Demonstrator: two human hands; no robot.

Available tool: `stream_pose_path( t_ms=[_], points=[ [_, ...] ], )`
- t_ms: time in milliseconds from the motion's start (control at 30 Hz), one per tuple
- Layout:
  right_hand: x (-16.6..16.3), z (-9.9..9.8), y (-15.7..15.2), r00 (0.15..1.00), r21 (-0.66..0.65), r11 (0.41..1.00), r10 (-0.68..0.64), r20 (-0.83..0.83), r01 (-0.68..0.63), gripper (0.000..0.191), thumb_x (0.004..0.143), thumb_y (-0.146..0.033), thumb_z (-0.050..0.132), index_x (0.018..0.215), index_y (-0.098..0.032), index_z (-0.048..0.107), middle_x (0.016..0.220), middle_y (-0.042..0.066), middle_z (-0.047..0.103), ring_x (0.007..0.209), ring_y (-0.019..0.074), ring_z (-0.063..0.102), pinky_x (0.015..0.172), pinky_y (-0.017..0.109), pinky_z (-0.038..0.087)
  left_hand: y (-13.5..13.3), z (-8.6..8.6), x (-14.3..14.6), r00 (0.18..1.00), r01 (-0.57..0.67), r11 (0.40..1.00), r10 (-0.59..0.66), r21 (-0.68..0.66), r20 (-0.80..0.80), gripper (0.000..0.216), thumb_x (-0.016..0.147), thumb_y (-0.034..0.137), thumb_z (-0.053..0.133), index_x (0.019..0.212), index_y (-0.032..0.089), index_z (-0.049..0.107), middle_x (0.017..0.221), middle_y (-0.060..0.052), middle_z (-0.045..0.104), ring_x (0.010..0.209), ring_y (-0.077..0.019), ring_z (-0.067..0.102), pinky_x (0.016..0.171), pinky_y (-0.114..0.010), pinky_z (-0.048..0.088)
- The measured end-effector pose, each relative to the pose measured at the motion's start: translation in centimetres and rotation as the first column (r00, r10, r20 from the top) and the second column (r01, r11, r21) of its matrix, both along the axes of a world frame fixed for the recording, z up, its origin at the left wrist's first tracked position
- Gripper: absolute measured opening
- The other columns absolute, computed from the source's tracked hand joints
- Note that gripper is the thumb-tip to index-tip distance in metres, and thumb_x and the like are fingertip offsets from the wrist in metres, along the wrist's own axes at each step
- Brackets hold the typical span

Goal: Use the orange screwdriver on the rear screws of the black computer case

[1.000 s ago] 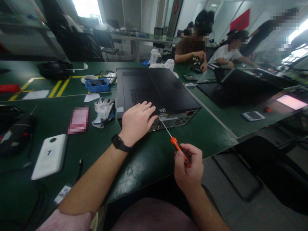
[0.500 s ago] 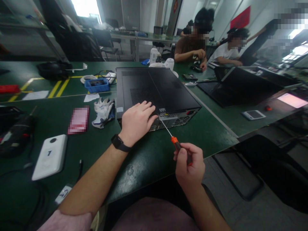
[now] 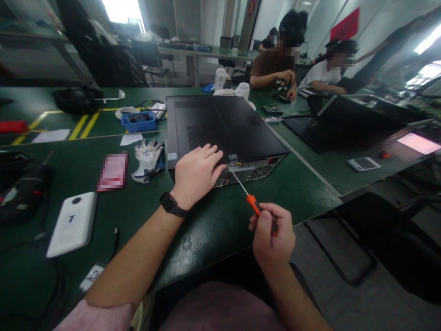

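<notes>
A black desktop computer case [image 3: 237, 126] lies on its side on the green table, its rear panel toward me. Across its near edge rests my left hand [image 3: 198, 172], palm down with fingers stretched out; the thumb is beside the tip of the screwdriver. My right hand [image 3: 274, 234] is wrapped round the orange and dark handle of a screwdriver [image 3: 253, 202]. The thin shaft slants up and left, and its tip meets the top of the rear panel near my left thumb. Whether a screw sits under the tip is too small to see.
Left of the case lie work gloves [image 3: 149, 161], a blue bin [image 3: 138, 122], a red packet [image 3: 113, 171] and a white power bank [image 3: 72, 224]. To the right are a grey-white phone [image 3: 363, 164] and a large dark panel [image 3: 347, 124]. Two people sit across the table. A black chair [image 3: 382, 230] stands at right.
The screwdriver handle has turned slightly in my right hand, which has shifted a little to the right. My left hand and the case stay in place.
</notes>
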State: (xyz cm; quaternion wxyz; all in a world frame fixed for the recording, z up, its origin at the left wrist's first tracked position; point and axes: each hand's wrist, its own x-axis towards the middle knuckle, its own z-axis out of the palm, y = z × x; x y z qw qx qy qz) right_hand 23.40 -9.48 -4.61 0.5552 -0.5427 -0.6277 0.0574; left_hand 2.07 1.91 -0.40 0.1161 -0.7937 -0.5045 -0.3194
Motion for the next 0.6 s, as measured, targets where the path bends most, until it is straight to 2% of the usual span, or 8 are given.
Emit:
stream_pose_path(
  t_ms=[133, 300, 400, 500, 600],
  points=[
    [-0.03, 0.01, -0.13, 0.996, -0.014, 0.998, 0.063, -0.061, -0.064, 0.016, 0.106, -0.024, 0.059, 0.121, -0.023, 0.065, 0.078, -0.004, 0.074, 0.054, 0.0126, 0.07, 0.053, 0.023, 0.058, -0.03, 0.06, 0.03, 1.0, -0.008, 1.0, 0.008, -0.013, 0.002, 0.028, 0.108, 0.032, 0.071, 0.131, 0.018, 0.08, 0.146, -0.013, 0.08, 0.141, -0.0312, 0.073, 0.121, -0.049, 0.058],
    [-0.03, -0.1, -0.31, 0.999, 0.021, 0.999, 0.05, -0.004, -0.05, 0.023, 0.097, -0.021, 0.069, 0.119, -0.023, 0.065, 0.084, -0.002, 0.075, 0.056, 0.0129, 0.071, 0.054, 0.024, 0.059, -0.05, 0.02, 0.05, 1.0, -0.006, 1.0, 0.006, -0.009, -0.001, 0.029, 0.11, 0.034, 0.067, 0.132, 0.02, 0.08, 0.147, -0.013, 0.079, 0.142, -0.0312, 0.073, 0.122, -0.051, 0.058],
    [-0.12, -0.13, -0.24, 0.997, -0.017, 0.999, 0.043, -0.057, -0.044, 0.017, 0.102, -0.023, 0.065, 0.119, -0.023, 0.066, 0.078, -0.003, 0.074, 0.055, 0.0134, 0.071, 0.053, 0.025, 0.058, -0.08, 0.03, 0.06, 1.0, -0.009, 1.0, 0.009, -0.001, -0.001, 0.029, 0.11, 0.034, 0.067, 0.131, 0.02, 0.08, 0.146, -0.013, 0.08, 0.141, -0.0311, 0.074, 0.121, -0.051, 0.058],
    [-0.13, -0.31, -0.15, 0.986, -0.05, 0.993, 0.097, -0.136, -0.105, 0.015, 0.108, -0.023, 0.057, 0.121, -0.023, 0.065, 0.072, -0.005, 0.072, 0.051, 0.0123, 0.068, 0.051, 0.023, 0.056, -0.1, 0.08, 0.09, 1.0, -0.008, 1.0, 0.008, -0.009, 0.005, 0.028, 0.109, 0.034, 0.068, 0.131, 0.02, 0.08, 0.145, -0.013, 0.08, 0.141, -0.0316, 0.074, 0.122, -0.051, 0.058],
    [0.05, -0.58, -0.19, 0.983, -0.046, 0.991, 0.119, -0.142, -0.127, 0.02, 0.106, -0.023, 0.059, 0.126, -0.023, 0.064, 0.081, -0.002, 0.075, 0.058, 0.0135, 0.071, 0.054, 0.025, 0.059, -0.1, 0.05, 0.09, 1.0, -0.006, 1.0, 0.006, -0.012, 0.004, 0.029, 0.11, 0.034, 0.067, 0.132, 0.02, 0.08, 0.145, -0.013, 0.08, 0.141, -0.0319, 0.073, 0.122, -0.052, 0.058]
  ],
)
